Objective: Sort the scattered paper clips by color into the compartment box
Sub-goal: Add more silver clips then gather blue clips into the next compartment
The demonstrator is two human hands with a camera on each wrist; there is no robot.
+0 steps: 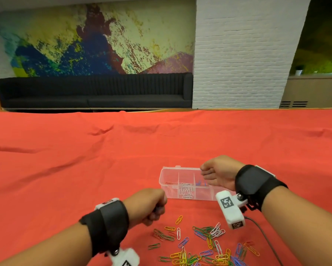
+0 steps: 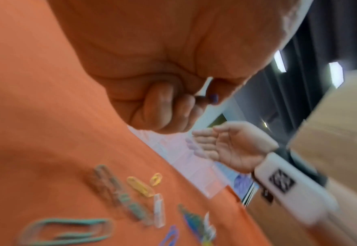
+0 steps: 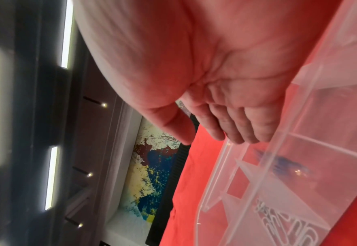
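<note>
A clear compartment box stands on the red cloth. White clips lie in its middle compartment and blue clips in the one to the right. My right hand hovers over the box's right end, fingers relaxed and holding nothing; in the right wrist view the right hand hangs above the box rim and the blue clips. My left hand is curled just left of the box's near corner. The left wrist view shows the left hand pinching a purple paper clip. Scattered paper clips of several colours lie nearest me.
A dark cable runs along the cloth right of the clip pile. Wrist camera mounts hang under both wrists. Wrinkled red cloth spreads far and left of the box. A dark sofa stands beyond the table.
</note>
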